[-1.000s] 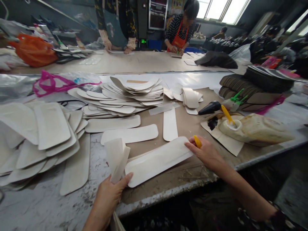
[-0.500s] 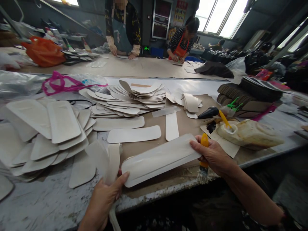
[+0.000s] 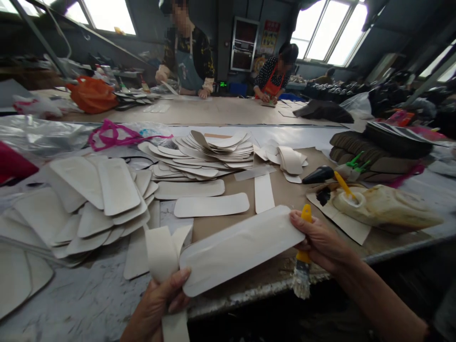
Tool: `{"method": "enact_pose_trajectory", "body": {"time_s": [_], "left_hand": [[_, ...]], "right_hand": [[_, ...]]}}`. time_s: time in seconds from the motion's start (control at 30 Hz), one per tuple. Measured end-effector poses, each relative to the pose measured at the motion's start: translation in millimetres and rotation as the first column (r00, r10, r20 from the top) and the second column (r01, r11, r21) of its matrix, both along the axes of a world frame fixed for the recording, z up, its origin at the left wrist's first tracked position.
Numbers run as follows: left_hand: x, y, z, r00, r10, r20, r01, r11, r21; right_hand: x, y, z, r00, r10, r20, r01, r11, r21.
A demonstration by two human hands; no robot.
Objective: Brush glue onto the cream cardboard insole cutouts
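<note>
A long cream-coloured flat piece with rounded ends is held up above the table's front edge between both hands. My left hand pinches its near end with the thumb, together with a folded cream strip that sticks up and another strip hanging below the hand. My right hand grips the far end and also holds a yellow-handled brush, bristles pointing down past the table edge.
Fanned piles of cream pieces lie at left and centre back. A crusted glue container with a yellow brush stands at right. Two people in aprons work at the far table. An orange bag sits back left.
Both hands have lifted the long piece off the brown paper and toward me. The brush in my right hand has turned bristles down. The camera has tilted upward.
</note>
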State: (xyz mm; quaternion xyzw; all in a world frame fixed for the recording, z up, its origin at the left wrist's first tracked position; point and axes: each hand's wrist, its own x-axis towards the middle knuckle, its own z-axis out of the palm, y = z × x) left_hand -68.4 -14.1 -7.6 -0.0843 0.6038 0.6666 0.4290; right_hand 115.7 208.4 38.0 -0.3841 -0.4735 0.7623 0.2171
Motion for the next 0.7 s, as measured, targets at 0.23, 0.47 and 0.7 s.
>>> {"method": "enact_pose_trajectory", "body": {"time_s": [0.23, 0.47, 0.7], "left_hand": [[-11, -6, -2.7, 0.999, -0.012, 0.048, 0.004, 0.989, 0.146], [3, 1, -9.0, 1.0, -0.014, 0.024, 0.012, 0.998, 0.07], [6, 7, -6.3, 0.999, 0.037, 0.034, -0.039, 0.997, 0.063]], "right_hand": [[-22, 6, -9.4, 0.992, 0.024, 0.121, -0.04, 0.991, 0.127], [-33, -11, -17.1, 0.974, 0.079, 0.214, -0.127, 0.968, 0.217], [-23, -1, -11.0, 0.993, 0.038, 0.113, -0.052, 0.991, 0.126]]}}
